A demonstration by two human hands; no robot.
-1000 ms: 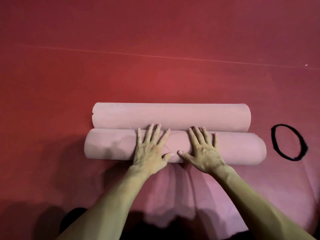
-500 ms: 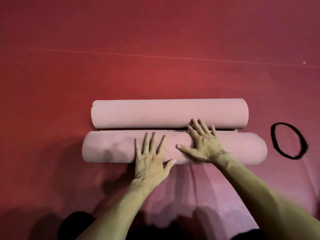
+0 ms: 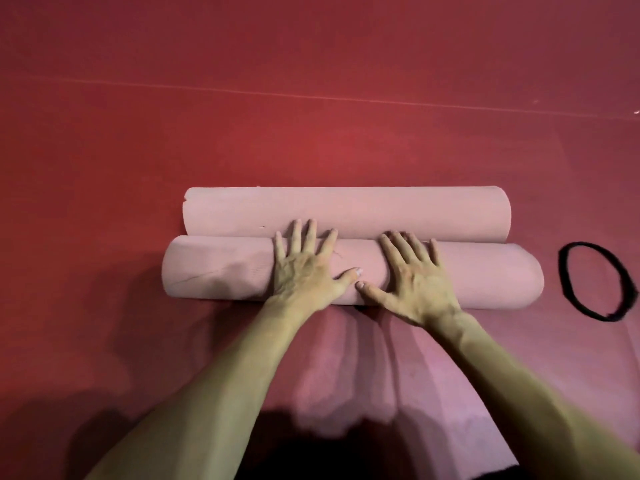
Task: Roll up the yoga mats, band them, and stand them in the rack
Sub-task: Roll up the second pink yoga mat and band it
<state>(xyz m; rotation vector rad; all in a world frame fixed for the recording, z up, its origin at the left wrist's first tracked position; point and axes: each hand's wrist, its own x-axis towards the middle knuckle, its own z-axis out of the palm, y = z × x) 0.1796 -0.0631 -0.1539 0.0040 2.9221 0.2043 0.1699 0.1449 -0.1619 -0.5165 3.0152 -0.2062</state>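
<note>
A pink yoga mat is rolled from both ends into two rolls that lie side by side on the red floor. The near roll (image 3: 221, 271) is wider; the far roll (image 3: 398, 213) touches it behind. My left hand (image 3: 304, 268) presses flat on the near roll left of centre, fingers spread and straight. My right hand (image 3: 412, 271) lies flat on the same roll right of centre, fingers reaching the seam between the rolls. A black elastic band (image 3: 568, 292) lies in a loop on the floor, right of the near roll's end.
A lighter pink sheet (image 3: 433, 375) spreads on the floor between the near roll and me, under my forearms. The red floor (image 3: 311, 98) stretches far ahead, crossed by a thin pale line. No rack is in view.
My left hand has slid forward onto the top of the near roll. My right hand has drawn back slightly from the seam. The two rolls now sit tight together.
</note>
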